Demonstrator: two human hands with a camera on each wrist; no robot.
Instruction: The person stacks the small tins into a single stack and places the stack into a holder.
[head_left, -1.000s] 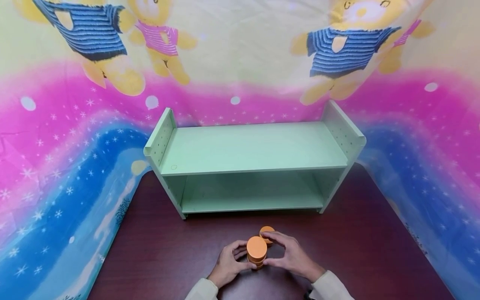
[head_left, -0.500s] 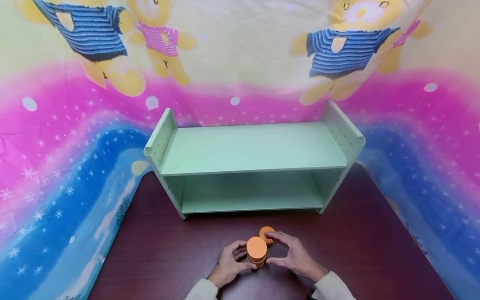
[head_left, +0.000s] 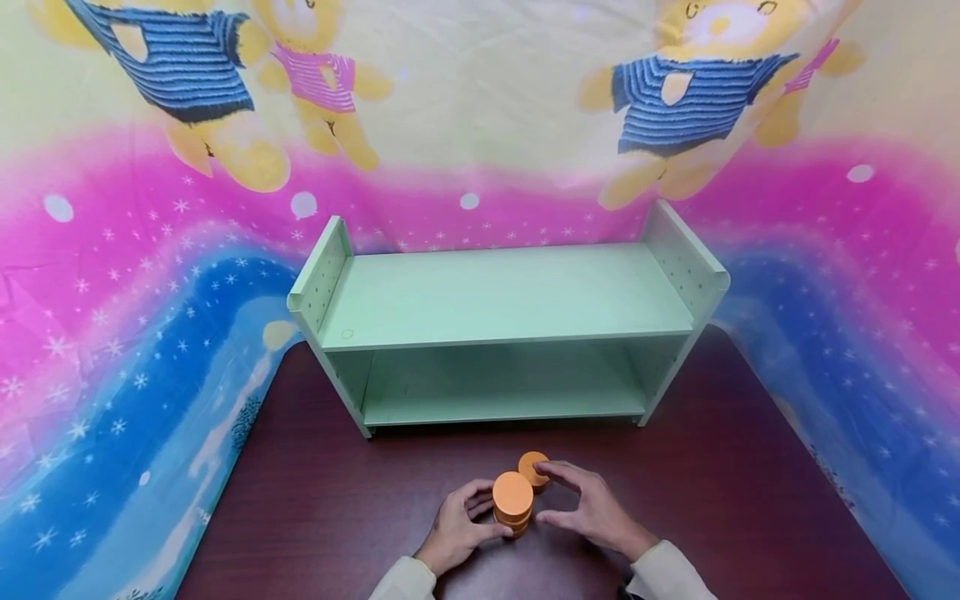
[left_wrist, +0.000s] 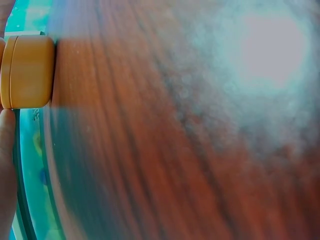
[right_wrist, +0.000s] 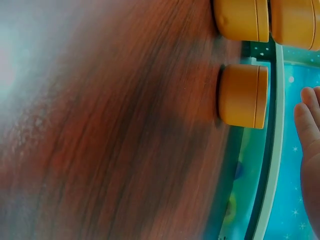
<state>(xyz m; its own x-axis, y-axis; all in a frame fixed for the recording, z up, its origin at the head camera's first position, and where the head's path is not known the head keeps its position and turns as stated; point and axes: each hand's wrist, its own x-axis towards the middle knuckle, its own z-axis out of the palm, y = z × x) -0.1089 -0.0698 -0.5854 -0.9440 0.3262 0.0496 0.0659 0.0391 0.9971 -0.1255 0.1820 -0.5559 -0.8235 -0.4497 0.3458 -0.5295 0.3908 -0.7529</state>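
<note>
Two round orange lidded jars stand stacked, the upper jar (head_left: 513, 493) hiding most of the lower jar (head_left: 517, 527). My left hand (head_left: 457, 523) holds the stack from the left, thumb in front and fingers curved behind. In the left wrist view, one jar (left_wrist: 31, 71) shows at the left edge beside my thumb (left_wrist: 7, 160). A third orange jar (head_left: 531, 467) stands singly behind the stack to the right. My right hand (head_left: 592, 508) is spread beside it, its index fingertip over the lid's edge; contact cannot be told. The right wrist view shows the single jar (right_wrist: 243, 96) apart from the stacked pair (right_wrist: 242, 19).
A pale green two-tier shelf (head_left: 502, 296) stands at the back of the dark red-brown table (head_left: 322, 500). A cloth with printed bears (head_left: 480, 100) hangs behind and along both sides.
My right thumb has drawn away from the stack to the right, and the hand has shifted slightly right. My left hand and the jars stay in place.
</note>
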